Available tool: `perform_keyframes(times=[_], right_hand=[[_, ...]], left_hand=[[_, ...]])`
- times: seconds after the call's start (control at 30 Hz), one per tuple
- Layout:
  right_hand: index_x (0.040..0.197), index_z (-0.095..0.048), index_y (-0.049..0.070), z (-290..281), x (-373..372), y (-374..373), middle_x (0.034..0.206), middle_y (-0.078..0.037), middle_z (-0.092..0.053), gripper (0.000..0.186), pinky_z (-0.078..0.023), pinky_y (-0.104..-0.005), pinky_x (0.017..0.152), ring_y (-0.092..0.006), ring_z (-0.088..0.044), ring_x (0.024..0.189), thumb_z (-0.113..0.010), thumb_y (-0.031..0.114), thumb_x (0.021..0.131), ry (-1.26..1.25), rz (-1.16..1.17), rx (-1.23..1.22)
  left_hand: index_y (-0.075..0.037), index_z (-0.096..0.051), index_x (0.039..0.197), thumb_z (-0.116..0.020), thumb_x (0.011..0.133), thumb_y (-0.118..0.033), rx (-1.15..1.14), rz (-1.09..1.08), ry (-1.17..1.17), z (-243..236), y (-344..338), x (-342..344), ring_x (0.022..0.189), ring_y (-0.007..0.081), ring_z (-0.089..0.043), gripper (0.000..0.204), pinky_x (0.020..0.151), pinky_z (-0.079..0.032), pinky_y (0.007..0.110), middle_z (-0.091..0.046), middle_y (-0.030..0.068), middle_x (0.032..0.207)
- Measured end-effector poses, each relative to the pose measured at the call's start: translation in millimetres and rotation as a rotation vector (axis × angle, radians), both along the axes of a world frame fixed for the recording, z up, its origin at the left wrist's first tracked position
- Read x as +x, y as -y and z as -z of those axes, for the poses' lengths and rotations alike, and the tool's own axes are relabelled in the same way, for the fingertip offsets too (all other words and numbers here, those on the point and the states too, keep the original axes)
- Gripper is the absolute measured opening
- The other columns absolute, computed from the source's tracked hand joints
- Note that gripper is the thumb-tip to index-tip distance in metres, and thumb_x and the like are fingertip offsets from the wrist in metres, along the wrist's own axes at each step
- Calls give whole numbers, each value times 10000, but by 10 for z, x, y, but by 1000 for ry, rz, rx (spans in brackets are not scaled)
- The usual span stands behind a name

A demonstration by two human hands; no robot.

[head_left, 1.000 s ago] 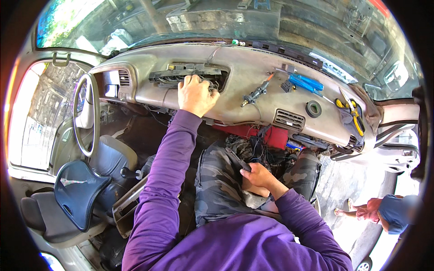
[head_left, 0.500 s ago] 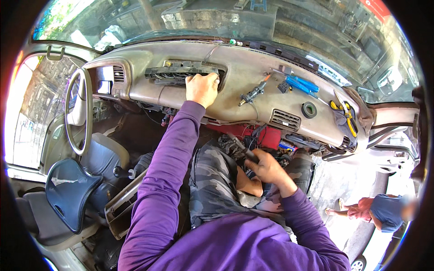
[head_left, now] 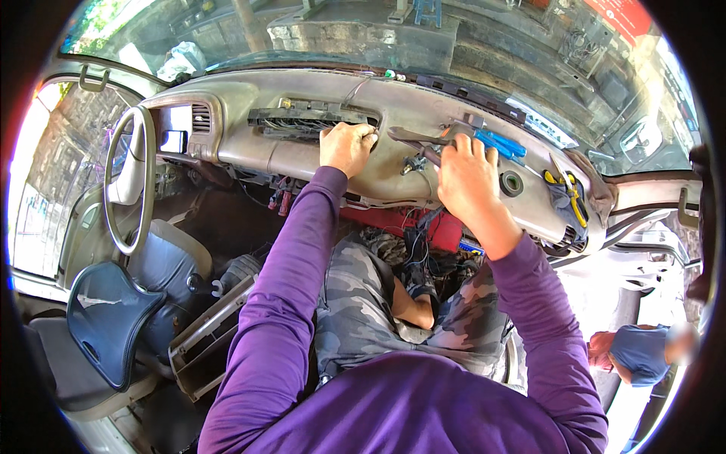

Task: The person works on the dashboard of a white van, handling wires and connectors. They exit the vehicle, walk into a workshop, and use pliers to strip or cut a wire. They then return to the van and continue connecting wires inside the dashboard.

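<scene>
My left hand point(head_left: 348, 150) is closed at the right end of an opening in the beige dashboard point(head_left: 302, 85). What its fingers pinch is hidden behind them. A dark slotted strip with wires point(head_left: 291, 122) lies along that opening, just left of the hand. Over the middle of the dashboard, my right hand point(head_left: 465, 174) is wrapped round dark pliers point(head_left: 412, 138), whose two long arms point left toward my left hand. Beneath the pliers sits a small metal part point(head_left: 414, 163), partly covered. Blue-handled tools point(head_left: 501, 144) lie just beyond my right hand.
A roll of black tape point(head_left: 511, 183) and yellow-handled pliers point(head_left: 572, 200) lie on the dashboard's right. The steering wheel point(head_left: 115, 181) stands at the left. Loose wires point(head_left: 416, 238) hang below the dashboard. A person in blue point(head_left: 639, 354) is outside at the right.
My right hand has risen from above my lap to the dashboard, bringing the pliers with it. My left hand stays at the opening. The person outside has shifted slightly.
</scene>
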State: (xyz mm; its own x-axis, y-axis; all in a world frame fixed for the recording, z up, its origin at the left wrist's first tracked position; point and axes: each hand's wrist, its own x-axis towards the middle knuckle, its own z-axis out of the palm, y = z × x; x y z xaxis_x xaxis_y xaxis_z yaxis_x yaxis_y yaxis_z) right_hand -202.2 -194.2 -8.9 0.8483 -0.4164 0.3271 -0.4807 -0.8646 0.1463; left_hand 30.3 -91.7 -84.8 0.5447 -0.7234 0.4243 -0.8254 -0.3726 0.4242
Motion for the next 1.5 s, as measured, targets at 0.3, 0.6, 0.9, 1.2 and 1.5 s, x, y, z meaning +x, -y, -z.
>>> perform_keyframes(times=[0.3,0.6,0.9,1.2,1.5], right_hand=[[1054,-744,18,227,306,-210,1203,-180,-610,307,-396,-677,998,-374,-575,1130,-714,236,840,-50,111,-31],[1038,-745,34,198,408,-399,1160,-149,-615,290,-449,-652,923,-356,-595,1099,-712,259,858,-109,205,52],[967,-675,12,322,61,-183,1054,-183,-600,212,-525,-483,830,-399,-618,978,-725,198,878,381,-116,292],[932,-669,-30,128,517,53,866,-257,-708,374,-516,-544,808,-473,-679,910,-625,339,973,259,142,800],[971,-668,-38,353,95,-79,1159,-209,-570,254,-512,-518,829,-431,-633,992,-711,206,912,505,-32,521]], left_hand=[[-190,-758,1026,-629,929,-290,-89,-29,144,120,-59,-114,1134,229,-606,190,1033,-380,518,-744,-4,1027],[-174,-775,974,-640,912,-276,-150,-54,87,102,-58,-118,1174,258,-585,180,1089,-338,505,-740,12,1065],[-152,-783,907,-720,877,-263,-252,-225,215,72,-64,-229,1140,254,-568,131,1042,-363,462,-685,-13,1058],[-163,-778,937,-674,844,-215,25,-201,333,-125,-56,-404,1208,312,-482,149,1017,-354,490,-585,42,1218],[-95,-699,954,-604,899,-161,164,-51,168,-107,53,-366,905,330,-712,128,774,-568,450,-680,111,1038]])
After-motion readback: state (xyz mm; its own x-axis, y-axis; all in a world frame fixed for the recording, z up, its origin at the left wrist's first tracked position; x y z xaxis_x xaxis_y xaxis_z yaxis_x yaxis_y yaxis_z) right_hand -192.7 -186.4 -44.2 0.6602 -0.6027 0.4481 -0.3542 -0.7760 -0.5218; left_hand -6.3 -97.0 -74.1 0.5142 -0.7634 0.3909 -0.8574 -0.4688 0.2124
